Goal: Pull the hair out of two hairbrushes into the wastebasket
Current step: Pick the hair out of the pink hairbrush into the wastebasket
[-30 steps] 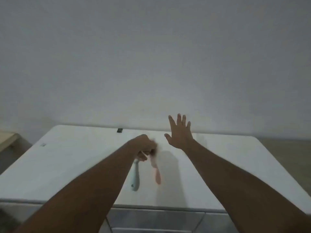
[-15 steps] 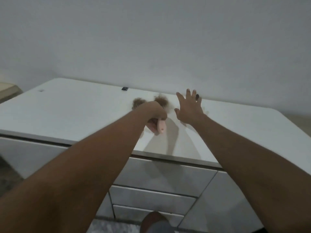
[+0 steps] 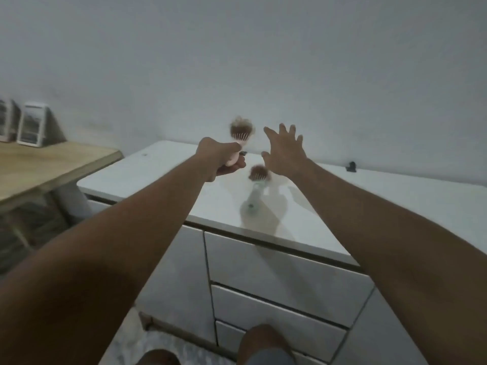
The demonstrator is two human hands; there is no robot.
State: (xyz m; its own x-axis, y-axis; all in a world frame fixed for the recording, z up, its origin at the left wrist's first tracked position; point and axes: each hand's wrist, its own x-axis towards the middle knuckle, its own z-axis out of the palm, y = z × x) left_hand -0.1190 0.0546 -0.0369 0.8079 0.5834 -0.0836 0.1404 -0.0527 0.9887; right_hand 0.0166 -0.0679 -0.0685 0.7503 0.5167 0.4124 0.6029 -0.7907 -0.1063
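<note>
From the head view, the left hand [image 3: 224,160] grips the pink brush [image 3: 241,134] upright by its handle, while the right hand [image 3: 286,151], fingers spread and empty, hovers above the green brush [image 3: 257,184] on the cabinet [image 3: 395,201]. No wastebasket shows, so pulled hair could fall on the floor.

Two hairbrushes, pink one [image 3: 241,134] and green one [image 3: 257,180], two hands, left [image 3: 220,160], right [image 3: 283,151]

Glossy white cabinet top [image 3: 329,206] under the hands; matt wood-grain table [image 3: 47,164] to their left; smooth pink plastic brush handle [image 3: 232,160]; fuzzy brown hair [image 3: 241,126].
</note>
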